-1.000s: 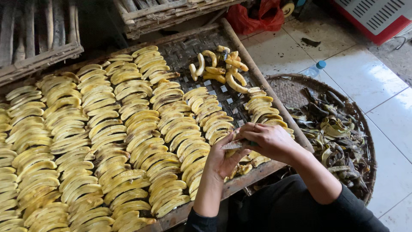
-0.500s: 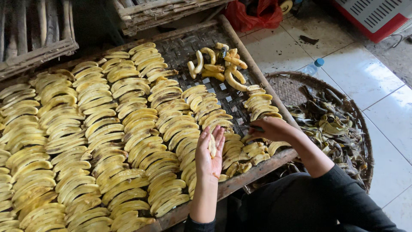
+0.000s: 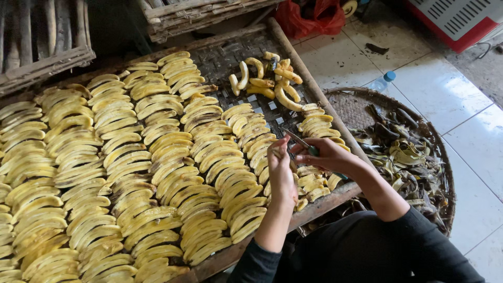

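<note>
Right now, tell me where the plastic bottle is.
The plastic bottle lies on the tiled floor at upper right, against the round basket's far rim, beyond the woven tray.

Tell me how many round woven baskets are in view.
1. The round woven basket sits on the tiled floor right of the banana tray, holding dark peels. The person's arm covers part of its near rim; nothing suggests another basket.

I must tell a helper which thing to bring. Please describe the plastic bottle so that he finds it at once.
Start at the round woven basket full of dark peels, right of the big tray of banana slices. Just beyond its far rim, on the white floor tiles, lies a small clear bottle. Its blue cap sets it apart from everything near it.
</note>
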A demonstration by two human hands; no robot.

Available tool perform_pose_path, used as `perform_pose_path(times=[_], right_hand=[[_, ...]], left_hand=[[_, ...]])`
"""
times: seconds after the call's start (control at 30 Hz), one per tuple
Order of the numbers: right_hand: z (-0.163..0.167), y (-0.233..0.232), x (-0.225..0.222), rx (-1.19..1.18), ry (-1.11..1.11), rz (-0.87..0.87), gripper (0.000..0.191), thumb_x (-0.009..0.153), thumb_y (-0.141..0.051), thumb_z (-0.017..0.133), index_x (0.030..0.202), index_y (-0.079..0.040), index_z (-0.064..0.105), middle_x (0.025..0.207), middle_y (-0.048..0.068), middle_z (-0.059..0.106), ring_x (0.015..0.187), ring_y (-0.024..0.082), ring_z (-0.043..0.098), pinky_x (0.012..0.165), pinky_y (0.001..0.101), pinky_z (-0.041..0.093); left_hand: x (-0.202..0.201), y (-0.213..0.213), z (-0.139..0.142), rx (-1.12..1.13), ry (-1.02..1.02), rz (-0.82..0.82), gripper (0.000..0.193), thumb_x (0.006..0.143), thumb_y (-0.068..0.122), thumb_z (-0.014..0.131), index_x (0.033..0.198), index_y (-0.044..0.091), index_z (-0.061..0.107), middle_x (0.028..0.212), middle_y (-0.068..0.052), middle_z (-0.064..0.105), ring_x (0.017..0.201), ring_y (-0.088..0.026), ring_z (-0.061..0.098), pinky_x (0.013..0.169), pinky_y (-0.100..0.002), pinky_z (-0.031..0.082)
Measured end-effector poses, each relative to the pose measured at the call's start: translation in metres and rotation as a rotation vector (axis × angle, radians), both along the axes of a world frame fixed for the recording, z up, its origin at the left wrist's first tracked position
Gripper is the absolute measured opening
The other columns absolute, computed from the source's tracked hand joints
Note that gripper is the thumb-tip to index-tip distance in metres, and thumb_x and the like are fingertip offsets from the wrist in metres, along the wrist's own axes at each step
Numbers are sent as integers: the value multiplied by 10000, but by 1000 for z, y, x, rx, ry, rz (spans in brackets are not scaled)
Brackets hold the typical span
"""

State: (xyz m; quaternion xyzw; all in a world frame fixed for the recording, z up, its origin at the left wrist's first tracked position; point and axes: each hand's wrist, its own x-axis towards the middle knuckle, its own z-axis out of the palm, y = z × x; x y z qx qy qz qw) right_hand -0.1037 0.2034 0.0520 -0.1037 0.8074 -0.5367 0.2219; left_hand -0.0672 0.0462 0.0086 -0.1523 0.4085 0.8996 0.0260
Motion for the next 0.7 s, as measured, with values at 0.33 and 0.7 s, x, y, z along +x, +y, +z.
perform_pose_path(times=[0.33, 0.7], right_hand=[[-30, 14, -19, 89, 292, 165, 217, 855, -132, 777, 1055, -62, 728, 852, -5, 769, 791, 69, 682, 736, 281, 552], [-50, 13, -22, 615, 310, 92, 193, 796, -259, 817, 929, -144, 739, 867, 55, 757, 878, 278, 730, 768, 426, 542]], left_hand=[[-1, -19, 5, -270, -81, -2, 433, 1011, 194, 513, 1434, 104, 513, 1493, -42, 524, 1418, -154, 452, 1203, -341, 302], [17, -49, 6, -196, 51, 332, 332, 989, 87, 539, 1314, 19, 560, 1411, -125, 605, 1340, -203, 543, 1162, -357, 382]])
